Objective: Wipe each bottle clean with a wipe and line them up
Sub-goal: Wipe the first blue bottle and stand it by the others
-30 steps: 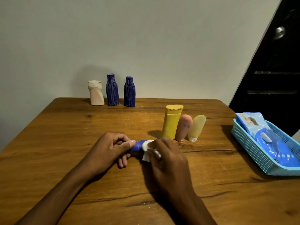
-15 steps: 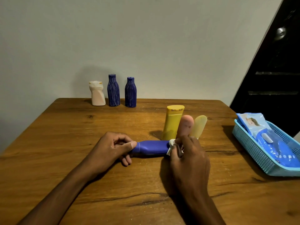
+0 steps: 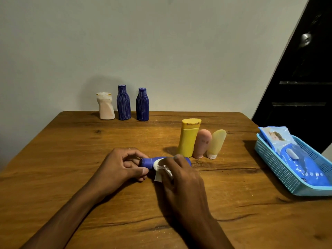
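A: What is the surface, and the room around it?

B: A wooden bench (image 3: pixel 71 159) with dark grain lines, its far edge against a plain pale wall (image 3: pixel 161 51); a dark door (image 3: pixel 301 78) stands at the right; the light is dim.

A: What else is on it?

B: At the back, 3 in a row: a white bottle (image 3: pixel 105 106), then 2 ribbed dark blue bottles, one (image 3: pixel 123 102) just beside the other (image 3: pixel 142 104); nearer the middle, a yellow bottle (image 3: pixel 188 138), a pink tube (image 3: pixel 202 143) and a pale yellow tube (image 3: pixel 216 143) stand close together; at the right edge, a light blue basket (image 3: pixel 273 162) holds a pack of wipes (image 3: pixel 305 166).

A: And the hands?

B: The blue bottle (image 3: pixel 146 162) lies on its side near the middle; the left hand (image 3: pixel 119 168) grips its left end, fingers curled round it; the right hand (image 3: pixel 181 178) holds a white wipe (image 3: pixel 161 170) against the bottle's body, fingers curled over both; that hand hides most of the bottle, and nothing stands between it and the 3 behind.
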